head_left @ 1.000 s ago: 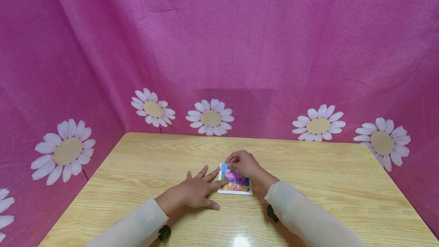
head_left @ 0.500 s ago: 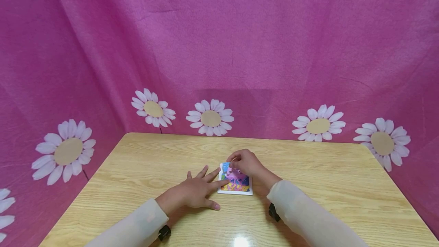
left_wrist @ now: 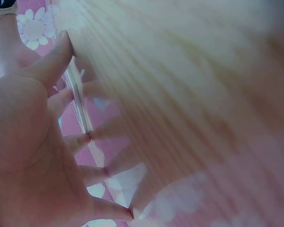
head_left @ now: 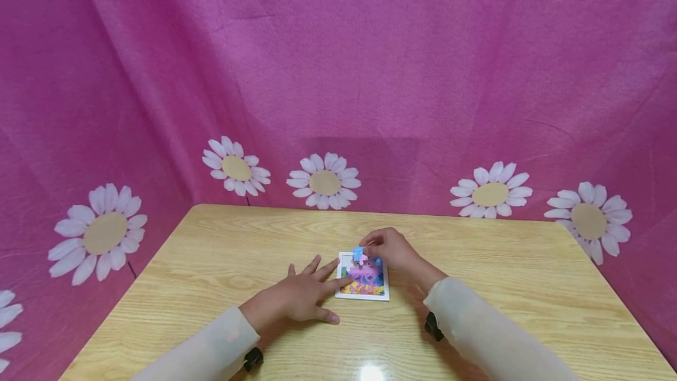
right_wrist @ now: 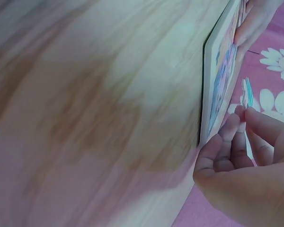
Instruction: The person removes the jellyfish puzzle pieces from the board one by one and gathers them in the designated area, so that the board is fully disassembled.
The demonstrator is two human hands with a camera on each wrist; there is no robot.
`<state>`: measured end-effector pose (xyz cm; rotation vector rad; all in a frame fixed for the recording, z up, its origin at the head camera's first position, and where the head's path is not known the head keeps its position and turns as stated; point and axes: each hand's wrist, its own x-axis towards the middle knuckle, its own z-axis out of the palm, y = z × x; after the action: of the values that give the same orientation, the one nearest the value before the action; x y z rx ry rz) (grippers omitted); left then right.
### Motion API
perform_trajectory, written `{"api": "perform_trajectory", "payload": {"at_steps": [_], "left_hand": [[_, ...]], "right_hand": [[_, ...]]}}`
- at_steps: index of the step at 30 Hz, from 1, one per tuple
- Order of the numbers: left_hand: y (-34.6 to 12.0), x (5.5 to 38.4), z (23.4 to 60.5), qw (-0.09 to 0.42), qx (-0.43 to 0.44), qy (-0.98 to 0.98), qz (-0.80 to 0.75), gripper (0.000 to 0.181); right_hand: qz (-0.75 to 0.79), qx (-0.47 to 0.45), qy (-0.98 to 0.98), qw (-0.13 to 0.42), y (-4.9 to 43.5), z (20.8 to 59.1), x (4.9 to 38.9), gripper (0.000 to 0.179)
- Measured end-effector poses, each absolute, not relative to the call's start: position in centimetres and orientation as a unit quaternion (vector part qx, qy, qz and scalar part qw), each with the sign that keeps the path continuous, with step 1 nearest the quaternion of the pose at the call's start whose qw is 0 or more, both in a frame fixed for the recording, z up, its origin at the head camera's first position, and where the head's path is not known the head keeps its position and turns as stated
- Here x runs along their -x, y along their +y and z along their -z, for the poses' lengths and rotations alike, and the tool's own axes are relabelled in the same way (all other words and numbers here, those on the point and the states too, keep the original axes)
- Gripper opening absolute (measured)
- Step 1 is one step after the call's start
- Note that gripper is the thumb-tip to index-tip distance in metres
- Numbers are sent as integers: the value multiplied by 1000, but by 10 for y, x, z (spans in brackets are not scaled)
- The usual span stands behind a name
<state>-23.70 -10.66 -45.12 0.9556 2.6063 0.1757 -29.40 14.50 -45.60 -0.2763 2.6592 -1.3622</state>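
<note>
A small square jigsaw puzzle (head_left: pixel 362 297) with a white border lies on the table, showing a pink figure over yellow and blue. My left hand (head_left: pixel 304 297) is spread out flat, its index finger resting on the puzzle's left part. Raised just above the puzzle's upper part, a blue-and-pink puzzle piece (head_left: pixel 359 254) is pinched between the thumb and fingertips of my right hand (head_left: pixel 392 249). The right wrist view shows that thin puzzle piece (right_wrist: pixel 247 92) edge-on, apart from the puzzle. A pale gap shows at the puzzle's upper left.
The wooden table (head_left: pixel 254 234) reaches back to a pink cloth (head_left: pixel 402 75) printed with white daisies, which hangs behind and at the sides. Light glares off the table (head_left: pixel 372 373) near its front.
My right hand has lifted the puzzle piece out of the puzzle's upper left and moved slightly right with it. The left hand has stayed still.
</note>
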Motion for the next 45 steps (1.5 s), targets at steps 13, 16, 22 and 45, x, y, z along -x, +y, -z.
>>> {"api": "perform_trajectory", "payload": {"at_steps": [13, 16, 22, 45], "left_hand": [[-106, 238, 453, 186, -330, 923, -65, 79], [-106, 238, 454, 185, -332, 923, -65, 79], [-107, 238, 456, 180, -335, 922, -66, 80], [-107, 238, 455, 183, -334, 922, -63, 80]], "right_hand": [[481, 80, 870, 77, 171, 459, 291, 13], [485, 87, 867, 77, 178, 460, 290, 14], [493, 109, 860, 73, 194, 461, 288, 17], [440, 86, 893, 38, 218, 468, 284, 10]]}}
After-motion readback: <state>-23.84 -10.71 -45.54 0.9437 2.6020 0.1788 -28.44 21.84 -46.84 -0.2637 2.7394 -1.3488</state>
